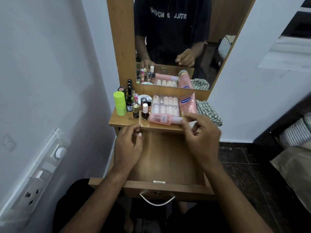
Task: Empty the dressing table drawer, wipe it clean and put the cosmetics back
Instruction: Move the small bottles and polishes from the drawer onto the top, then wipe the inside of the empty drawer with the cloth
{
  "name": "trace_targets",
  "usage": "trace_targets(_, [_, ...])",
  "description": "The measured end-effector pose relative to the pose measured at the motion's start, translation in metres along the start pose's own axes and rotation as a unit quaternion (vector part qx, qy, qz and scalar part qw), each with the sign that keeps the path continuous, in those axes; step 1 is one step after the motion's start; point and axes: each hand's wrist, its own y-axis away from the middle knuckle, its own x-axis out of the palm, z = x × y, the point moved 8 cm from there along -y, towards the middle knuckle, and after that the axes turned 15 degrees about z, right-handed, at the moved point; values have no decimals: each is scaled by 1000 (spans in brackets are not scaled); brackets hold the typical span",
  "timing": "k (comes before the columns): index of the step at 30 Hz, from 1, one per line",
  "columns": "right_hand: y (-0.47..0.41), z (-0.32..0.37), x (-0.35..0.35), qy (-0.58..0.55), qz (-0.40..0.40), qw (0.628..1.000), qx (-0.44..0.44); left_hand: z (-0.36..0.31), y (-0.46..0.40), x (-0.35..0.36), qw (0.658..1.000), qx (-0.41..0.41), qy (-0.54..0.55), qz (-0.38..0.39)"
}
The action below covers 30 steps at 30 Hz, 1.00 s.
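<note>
The wooden drawer (pixel 168 186) is pulled out towards me and its bare floor shows between my arms. Both hands hover over it near the table's front edge. My left hand (pixel 128 146) has its fingers loosely curled and holds nothing. Spread-fingered and also without anything in it, my right hand (pixel 201 133) is just in front of a pink bottle (pixel 160 119) lying on its side. On the tabletop (pixel 124 121) stand a lime-green bottle (pixel 120 103), several nail polish bottles (pixel 145 111), a clear box of small bottles (pixel 165 105) and a pink Vaseline tube (pixel 187 103).
A checked cloth (pixel 208 111) lies bunched at the table's right end. The mirror (pixel 176 42) rises behind the cosmetics. A white wall with a switchboard (pixel 38 175) is close on the left. Dark floor and striped bedding (pixel 296 132) are on the right.
</note>
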Motion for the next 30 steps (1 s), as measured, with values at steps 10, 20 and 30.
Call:
trace_targets(10, [-54,-105,-34,139,153,973,102,-4,2,5,1000,21,-15,14])
trace_targets(20, [-50,-123,-3,100,197,964,145,-10,15,7,999,23,-12,39])
trace_targets(30, [-18,-128,-43,-25,43,968,245,-10,27,13,995,15,-26,90])
